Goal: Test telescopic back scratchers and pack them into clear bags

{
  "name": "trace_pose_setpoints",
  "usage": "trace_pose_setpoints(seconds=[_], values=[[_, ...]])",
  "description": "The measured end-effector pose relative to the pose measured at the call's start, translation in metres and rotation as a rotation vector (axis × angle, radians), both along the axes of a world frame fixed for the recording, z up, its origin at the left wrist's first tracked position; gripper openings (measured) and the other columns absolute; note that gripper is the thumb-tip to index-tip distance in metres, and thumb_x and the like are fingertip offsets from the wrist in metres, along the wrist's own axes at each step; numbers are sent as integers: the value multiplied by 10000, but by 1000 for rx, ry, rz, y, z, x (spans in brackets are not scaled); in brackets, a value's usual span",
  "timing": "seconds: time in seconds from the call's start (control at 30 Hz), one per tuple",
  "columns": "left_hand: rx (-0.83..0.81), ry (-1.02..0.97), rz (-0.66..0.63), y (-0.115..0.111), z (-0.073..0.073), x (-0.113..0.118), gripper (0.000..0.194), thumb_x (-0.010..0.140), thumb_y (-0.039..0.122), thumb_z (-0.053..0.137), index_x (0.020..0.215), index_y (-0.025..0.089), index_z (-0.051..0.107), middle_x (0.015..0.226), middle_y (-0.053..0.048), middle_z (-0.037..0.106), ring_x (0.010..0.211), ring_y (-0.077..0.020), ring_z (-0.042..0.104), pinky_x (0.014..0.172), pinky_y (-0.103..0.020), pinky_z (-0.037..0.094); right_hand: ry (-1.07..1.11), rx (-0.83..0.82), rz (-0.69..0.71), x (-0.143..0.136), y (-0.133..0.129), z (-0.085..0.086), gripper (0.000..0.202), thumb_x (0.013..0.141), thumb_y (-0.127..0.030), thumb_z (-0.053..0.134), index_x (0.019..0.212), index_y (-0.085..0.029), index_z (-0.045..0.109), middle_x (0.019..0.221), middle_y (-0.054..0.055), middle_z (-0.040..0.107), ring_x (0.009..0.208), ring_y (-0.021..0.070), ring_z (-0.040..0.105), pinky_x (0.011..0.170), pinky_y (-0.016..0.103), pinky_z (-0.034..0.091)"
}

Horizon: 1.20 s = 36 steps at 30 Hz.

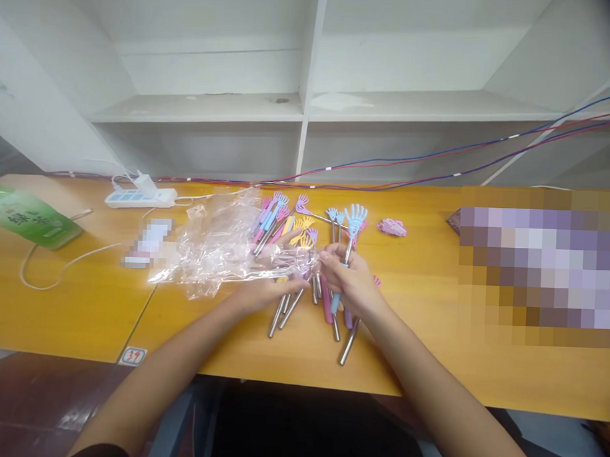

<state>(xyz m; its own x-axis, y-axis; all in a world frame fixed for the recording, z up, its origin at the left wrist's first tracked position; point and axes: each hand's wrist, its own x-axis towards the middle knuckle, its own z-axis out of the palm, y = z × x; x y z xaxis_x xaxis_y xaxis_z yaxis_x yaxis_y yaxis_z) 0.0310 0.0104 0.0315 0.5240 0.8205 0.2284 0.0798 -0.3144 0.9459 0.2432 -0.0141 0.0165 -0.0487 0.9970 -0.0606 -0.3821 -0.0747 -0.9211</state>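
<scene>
Blue hand-shaped plastic back scratcher with steel shaft (354,225) pinched in right hand (347,278), grip closed round shaft, head toward 12 o'clock. Left hand (263,292) at 9 o'clock, fingers flat on clear crinkled plastic bag (219,249), amid pastel scratchers pile (285,224) on orange wooden tabletop (431,326).

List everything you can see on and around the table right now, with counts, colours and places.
back scratchers: a pile, count unclear, hand-shaped heads in blue, pink, purple and yellow with metal handles, table centre
plastic bags: clear, crumpled heap, left of the pile
power strip: one, white, far left of the table, cord trailing
green packet: one, at the left edge
pink item: one, small, right of the pile
table: one, orange wood
shelving: white, behind the table
wires: red and blue, along the shelving
left hand: on the bags, by the handles
right hand: holds a blue back scratcher
</scene>
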Motion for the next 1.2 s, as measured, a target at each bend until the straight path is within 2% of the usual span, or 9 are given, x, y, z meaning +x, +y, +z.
trace_pose_setpoints(seconds=[0.27, 0.43, 0.6, 0.67, 0.77, 0.87, 0.97, 1.07, 1.2], values=[[87, -22, 45, -2, -13, 4, 598, 804, 376, 938, 1341, 283, 691, 1345, -94, 687, 1300, -285, 648, 1167, -464, 499, 13, -11, 134, -5, -3, -3, 533, 814, -554, 908, 895, -245, 482, 542, -152, 308, 429, 26, 167, 393, 167, 151], [223, 21, 86, -2, -5, 3, 443, 841, 331, 893, 1249, 269, 732, 1275, -98, 680, 1289, -285, 639, 1139, -472, 521, -4, -5, 142, -6, -4, -2, 567, 783, -580, 922, 896, -240, 482, 570, -132, 392, 429, 24, 206, 393, 175, 161], [265, 34, 28, -2, 0, 4, 355, 915, 269, 796, 1261, 264, 717, 1291, -96, 672, 1266, -260, 654, 1142, -467, 523, -72, -17, 155, -3, -5, -2, 552, 752, -572, 942, 988, -221, 588, 628, -108, 461, 439, 23, 238, 414, 198, 173], [240, 39, 11, -2, 1, 3, 351, 925, 280, 792, 1266, 258, 712, 1307, -97, 672, 1290, -262, 650, 1162, -462, 509, -84, -18, 171, -2, -5, -4, 550, 746, -579, 944, 1017, -211, 637, 612, -104, 442, 452, 32, 250, 430, 208, 178], [146, 30, 25, -1, 3, -1, 466, 876, 337, 866, 1305, 261, 698, 1325, -94, 682, 1307, -273, 649, 1161, -443, 509, -95, -23, 162, 0, -3, -6, 537, 730, -586, 951, 994, -203, 683, 574, -100, 407, 464, 44, 249, 439, 219, 166], [-20, -72, 58, 2, 5, -6, 566, 810, 370, 929, 1305, 254, 681, 1277, -83, 713, 1177, -251, 708, 1042, -388, 574, -121, -22, 138, 3, -3, -7, 514, 744, -585, 942, 997, -192, 727, 552, -98, 387, 468, 55, 253, 432, 225, 208], [-133, -166, 48, 4, 5, -6, 508, 810, 377, 930, 1226, 231, 677, 1161, -63, 735, 1026, -204, 736, 926, -328, 601, -133, -21, 141, 5, -3, -9, 515, 743, -590, 941, 1008, -194, 745, 589, -65, 477, 491, 76, 343, 435, 235, 298], [-174, -182, 25, 2, 4, -3, 399, 853, 370, 899, 1153, 224, 680, 1096, -47, 732, 1001, -182, 729, 916, -305, 598, -144, -9, 139, 5, -2, -12, 492, 721, -578, 959, 960, -212, 733, 656, -29, 566, 534, 100, 443, 453, 242, 351], [-205, -168, 30, -2, 2, 0, 342, 893, 381, 865, 1143, 224, 693, 1061, -46, 729, 994, -177, 726, 913, -297, 596, -144, 2, 146, 3, -1, -13, 494, 726, -602, 948, 931, -209, 729, 697, 1, 625, 548, 118, 492, 455, 248, 360]])
